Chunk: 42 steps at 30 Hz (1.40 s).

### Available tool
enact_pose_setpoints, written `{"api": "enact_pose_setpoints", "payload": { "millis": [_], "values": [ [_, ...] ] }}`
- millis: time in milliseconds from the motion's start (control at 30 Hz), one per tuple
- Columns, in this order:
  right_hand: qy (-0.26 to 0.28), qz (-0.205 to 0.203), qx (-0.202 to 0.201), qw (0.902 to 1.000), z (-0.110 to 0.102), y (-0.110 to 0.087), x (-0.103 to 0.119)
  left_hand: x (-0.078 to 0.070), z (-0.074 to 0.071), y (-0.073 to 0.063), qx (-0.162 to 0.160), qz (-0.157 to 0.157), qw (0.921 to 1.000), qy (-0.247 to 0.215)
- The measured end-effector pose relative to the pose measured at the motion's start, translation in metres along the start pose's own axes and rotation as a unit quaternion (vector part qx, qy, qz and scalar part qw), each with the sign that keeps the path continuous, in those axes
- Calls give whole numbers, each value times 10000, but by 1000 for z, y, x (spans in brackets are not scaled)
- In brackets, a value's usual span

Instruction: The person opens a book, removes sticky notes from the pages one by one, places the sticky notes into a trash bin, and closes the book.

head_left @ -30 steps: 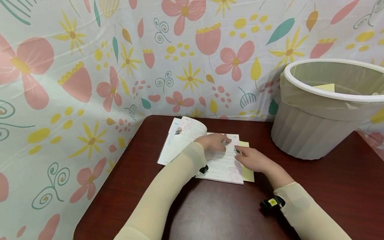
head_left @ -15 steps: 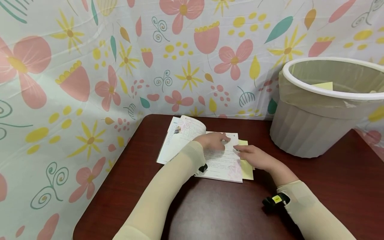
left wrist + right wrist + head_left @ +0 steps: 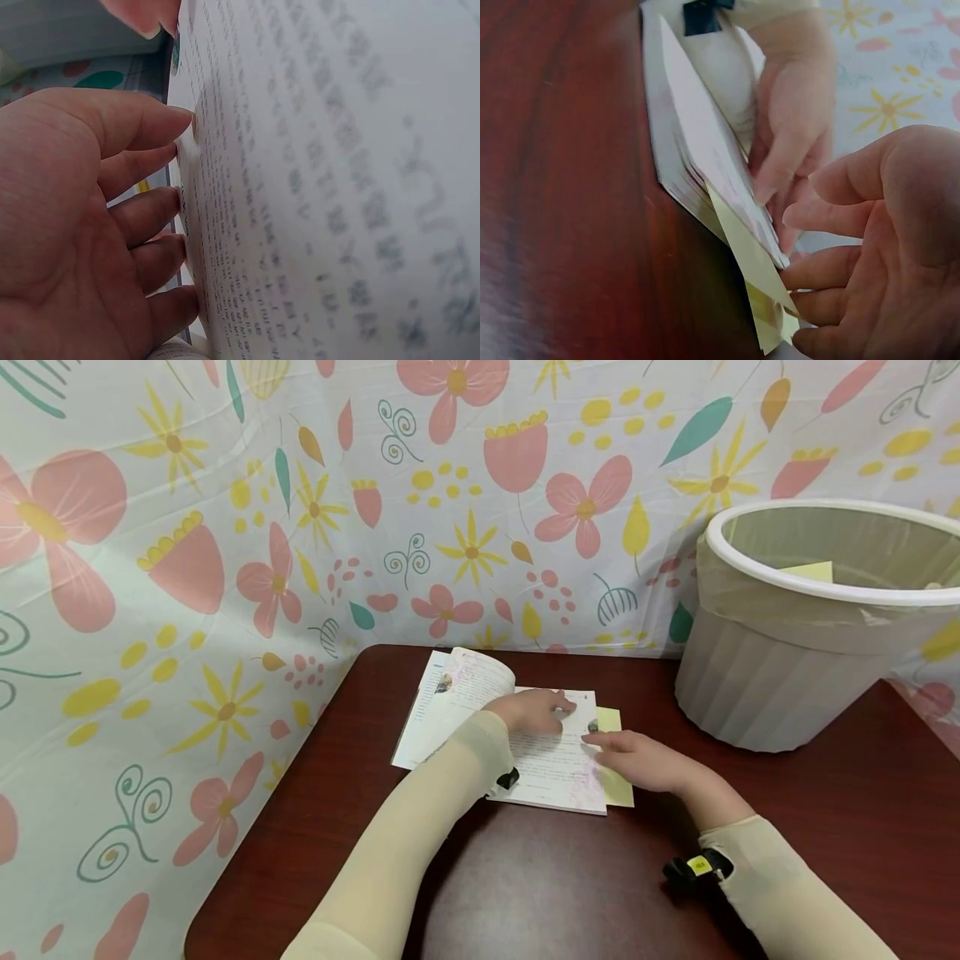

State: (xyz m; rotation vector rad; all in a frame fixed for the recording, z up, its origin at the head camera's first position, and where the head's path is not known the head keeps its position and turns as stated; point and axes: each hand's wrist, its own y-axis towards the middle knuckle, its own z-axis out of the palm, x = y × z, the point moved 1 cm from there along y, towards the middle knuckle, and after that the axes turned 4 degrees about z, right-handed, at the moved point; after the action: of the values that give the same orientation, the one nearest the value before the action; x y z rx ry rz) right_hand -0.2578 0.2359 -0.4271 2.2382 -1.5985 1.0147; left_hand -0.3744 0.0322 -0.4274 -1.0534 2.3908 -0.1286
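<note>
An open book (image 3: 551, 781) with printed pages lies on the table, its left-hand pages curling up. My left hand (image 3: 531, 713) rests on the right-hand page, fingertips touching the paper in the left wrist view. Under the book's right side, yellow paper (image 3: 618, 789) sticks out past the edge. My right hand (image 3: 641, 760) is at that edge, its index finger extended over the page. In the right wrist view, its loosely bent fingers are at the edge of the yellow paper (image 3: 742, 247); whether they grip it I cannot tell.
A grey bin (image 3: 780, 677) with a white rim and clear liner stands at the back right, holding a piece of yellow paper (image 3: 813, 572). A flower-patterned curtain (image 3: 472, 510) hangs behind and to the left of the dark red table (image 3: 300, 843).
My right hand has shifted slightly toward me along the page's right edge, uncovering a small dark picture there. The left hand and the book stay in place.
</note>
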Motion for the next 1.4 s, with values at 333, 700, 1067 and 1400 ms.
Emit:
{"api": "enact_pose_setpoints", "payload": {
  "millis": [333, 700, 1067, 1400],
  "values": [
    [-331, 77, -121, 9993, 20, -22, 16, 0, 0, 0, -71, -133, 9999, -32],
    [-267, 131, -256, 9992, 30, -41, 26, 2, 3, 1, -126, -140, 9997, -178],
    [257, 122, -317, 9991, 28, -40, 21, 1, 2, 0, -83, -193, 9997, -108],
    [1285, 265, -500, 9901, 16, -40, 17, 3, -4, -2, -403, 63, 9980, -481]
  ]
}}
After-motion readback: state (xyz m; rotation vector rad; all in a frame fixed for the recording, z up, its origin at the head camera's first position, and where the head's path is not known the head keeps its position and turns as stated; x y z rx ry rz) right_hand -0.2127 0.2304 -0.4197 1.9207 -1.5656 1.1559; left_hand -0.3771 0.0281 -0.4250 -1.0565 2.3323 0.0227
